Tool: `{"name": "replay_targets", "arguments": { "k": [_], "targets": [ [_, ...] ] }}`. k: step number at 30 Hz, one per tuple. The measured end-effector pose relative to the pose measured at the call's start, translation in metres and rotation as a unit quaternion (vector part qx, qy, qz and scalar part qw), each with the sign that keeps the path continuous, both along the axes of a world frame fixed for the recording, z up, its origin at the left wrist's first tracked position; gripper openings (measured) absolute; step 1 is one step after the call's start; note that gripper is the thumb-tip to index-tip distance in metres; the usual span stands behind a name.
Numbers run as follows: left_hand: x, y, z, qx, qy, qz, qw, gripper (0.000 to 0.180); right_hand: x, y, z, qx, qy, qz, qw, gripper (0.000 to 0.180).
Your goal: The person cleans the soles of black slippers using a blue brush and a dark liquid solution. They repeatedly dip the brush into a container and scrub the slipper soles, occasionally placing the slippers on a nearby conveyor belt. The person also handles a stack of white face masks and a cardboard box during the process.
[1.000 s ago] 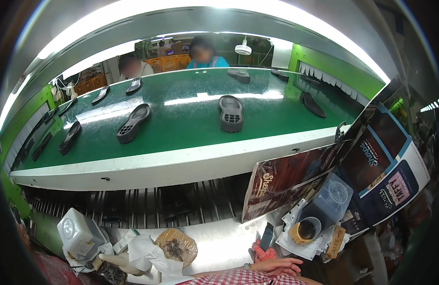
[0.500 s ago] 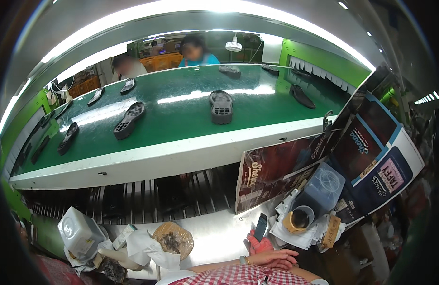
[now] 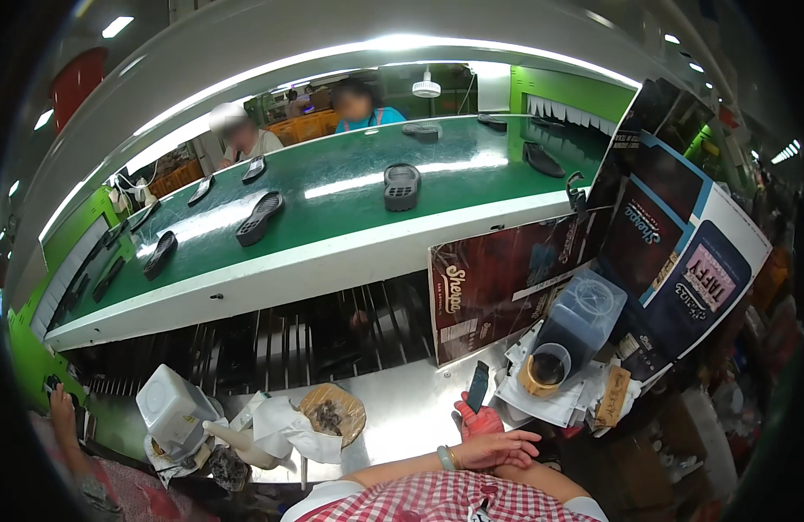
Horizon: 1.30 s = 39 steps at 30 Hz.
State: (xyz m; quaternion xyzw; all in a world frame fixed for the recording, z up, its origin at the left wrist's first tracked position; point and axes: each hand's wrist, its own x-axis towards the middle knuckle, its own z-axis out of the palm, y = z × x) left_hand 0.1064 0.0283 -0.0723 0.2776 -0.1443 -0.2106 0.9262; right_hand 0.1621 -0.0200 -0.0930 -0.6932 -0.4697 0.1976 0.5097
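My left hand [image 3: 499, 449] lies across my right forearm, its fingers stretched out and empty. A pale green bangle [image 3: 445, 458] circles that wrist. My right hand [image 3: 479, 421], in a red glove, is below the cardboard screen with its fingers closed around the lower end of a dark, flat, phone-shaped slab [image 3: 479, 385]. The slab tilts up over the bare metal worktop [image 3: 406, 393]. To the left on the worktop are a round tan pad [image 3: 352, 411] with dark scraps on it and a white cloth [image 3: 284, 426].
Black shoe soles [image 3: 402, 186] lie on the green conveyor belt [image 3: 332, 204] beyond a white rail. Cardboard panels [image 3: 515, 283], a clear plastic container [image 3: 585, 309] and a cup [image 3: 546, 370] stand right. A white jug [image 3: 171, 404] stands left. Two people sit across the belt; another person's hand [image 3: 63, 409] shows far left.
My view has tilted and shifted, so the belt and bench sit differently in it. Another person's hand has come into sight at far left. My hands keep the same pose.
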Motion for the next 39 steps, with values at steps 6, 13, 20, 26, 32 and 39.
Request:
{"name": "replay_targets", "arguments": {
  "k": [6, 13, 20, 26, 32, 39],
  "targets": [
    [0.003, -0.003, -0.001, 0.021, 0.004, -0.013, 1.000, 0.047, 0.003, 0.002, -0.012, -0.018, -0.119, 0.002, 0.993, 0.035],
    [-0.005, -0.002, 0.002, 0.006, -0.003, 0.019, 1.000, 0.048, 0.001, 0.000, -0.010, -0.042, -0.312, -0.025, 0.949, 0.027],
    [-0.017, -0.006, -0.009, 0.016, 0.020, 0.065, 0.998, 0.046, -0.005, 0.005, -0.011, -0.023, -0.307, -0.069, 0.949, 0.025],
    [-0.042, -0.001, -0.038, 0.263, -0.019, 0.073, 0.962, 0.037, 0.003, 0.015, -0.016, 0.044, -0.369, -0.066, 0.926, 0.036],
    [-0.074, 0.004, -0.034, 0.281, -0.011, 0.119, 0.952, 0.036, -0.005, 0.017, -0.010, 0.060, -0.284, -0.061, 0.955, 0.028],
    [-0.081, 0.031, 0.026, 0.327, -0.001, 0.152, 0.932, 0.033, -0.001, 0.014, 0.002, -0.085, -0.347, -0.058, 0.932, 0.033]
  ]
}}
